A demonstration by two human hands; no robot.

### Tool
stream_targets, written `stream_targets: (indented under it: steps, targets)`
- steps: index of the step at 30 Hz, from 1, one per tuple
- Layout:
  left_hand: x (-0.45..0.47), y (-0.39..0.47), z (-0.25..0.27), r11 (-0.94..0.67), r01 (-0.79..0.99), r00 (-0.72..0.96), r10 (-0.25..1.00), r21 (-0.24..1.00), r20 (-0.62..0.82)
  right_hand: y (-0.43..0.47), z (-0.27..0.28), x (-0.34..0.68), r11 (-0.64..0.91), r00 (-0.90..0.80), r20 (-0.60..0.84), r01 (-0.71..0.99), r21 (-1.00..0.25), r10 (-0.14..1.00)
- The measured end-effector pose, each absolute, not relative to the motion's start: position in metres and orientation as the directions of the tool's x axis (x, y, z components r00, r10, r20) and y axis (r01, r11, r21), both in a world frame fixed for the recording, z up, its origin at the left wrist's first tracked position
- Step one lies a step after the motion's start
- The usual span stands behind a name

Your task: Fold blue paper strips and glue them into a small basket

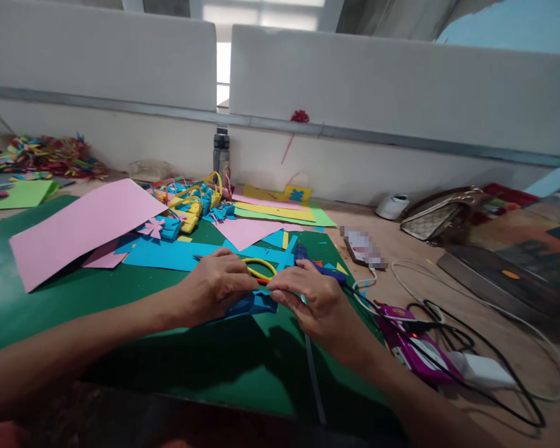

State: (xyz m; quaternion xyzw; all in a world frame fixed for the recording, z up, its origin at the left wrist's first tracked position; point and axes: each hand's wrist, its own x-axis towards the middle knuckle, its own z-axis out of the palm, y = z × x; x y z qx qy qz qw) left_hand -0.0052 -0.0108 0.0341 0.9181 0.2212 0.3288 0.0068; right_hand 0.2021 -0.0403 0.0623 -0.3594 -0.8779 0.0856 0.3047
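Observation:
My left hand (224,280) is closed round a folded blue paper piece (249,305), over the green mat. A pair of scissors with yellow-and-red handles (265,266) also sits in this hand, its dark tip poking out on the left. My right hand (315,295) pinches at the right end of the blue paper, close to the scissor handles; its fingertips partly hide the contact. Just behind the right hand lies a blue glue gun (326,270), partly covered. A translucent stick (313,373) runs from under that hand towards the mat's front edge.
On the green mat (42,317) are a pink sheet (88,224), a blue strip (163,255) and small paper baskets (191,208). Rightward lie a phone (363,247), a purple power strip (420,348) with tangled cables, a bag (436,218) and a brown case (499,280).

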Motion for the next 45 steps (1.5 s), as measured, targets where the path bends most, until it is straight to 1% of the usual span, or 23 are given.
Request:
stream_targets:
  steps: [4, 7, 9, 12, 19, 27, 32, 37, 41, 45]
  targets:
    - [-0.004, -0.014, 0.036, -0.898, 0.439, 0.717, 0.328, -0.032, 0.615, -0.040, 0.058, 0.201, 0.784, -0.597, 0.532, 0.569, -0.247, 0.601]
    - [-0.004, -0.016, 0.038, -0.875, 0.458, 0.732, 0.271, -0.157, 0.625, -0.039, 0.056, 0.201, 0.795, -0.619, 0.530, 0.572, -0.201, 0.580]
    - [-0.004, -0.017, 0.039, -0.861, 0.465, 0.740, 0.249, -0.208, 0.625, -0.039, 0.056, 0.201, 0.805, -0.636, 0.529, 0.568, -0.174, 0.562]
    - [-0.004, -0.018, 0.038, -0.847, 0.472, 0.752, 0.242, -0.243, 0.614, -0.041, 0.056, 0.201, 0.821, -0.655, 0.539, 0.556, -0.131, 0.530]
    - [-0.003, -0.016, 0.035, -0.842, 0.480, 0.744, 0.243, -0.246, 0.622, -0.041, 0.049, 0.200, 0.834, -0.669, 0.579, 0.550, -0.036, 0.466]
    - [-0.003, -0.016, 0.033, -0.864, 0.462, 0.737, 0.251, -0.198, 0.627, -0.045, 0.049, 0.197, 0.804, -0.709, 0.596, 0.570, 0.170, 0.377]
    - [-0.002, -0.017, 0.034, -0.879, 0.451, 0.721, 0.255, -0.157, 0.645, -0.047, 0.047, 0.197, 0.780, -0.725, 0.596, 0.574, 0.249, 0.343]
    - [-0.001, -0.018, 0.035, -0.890, 0.443, 0.701, 0.267, -0.110, 0.662, -0.047, 0.045, 0.197, 0.721, -0.729, 0.615, 0.596, 0.353, 0.302]
    - [0.001, -0.017, 0.032, -0.894, 0.438, 0.684, 0.263, -0.094, 0.680, -0.045, 0.043, 0.198, 0.700, -0.739, 0.609, 0.597, 0.393, 0.289]
    - [0.003, -0.015, 0.026, -0.890, 0.445, 0.679, 0.262, -0.101, 0.686, -0.044, 0.040, 0.197, 0.696, -0.742, 0.595, 0.602, 0.390, 0.308]
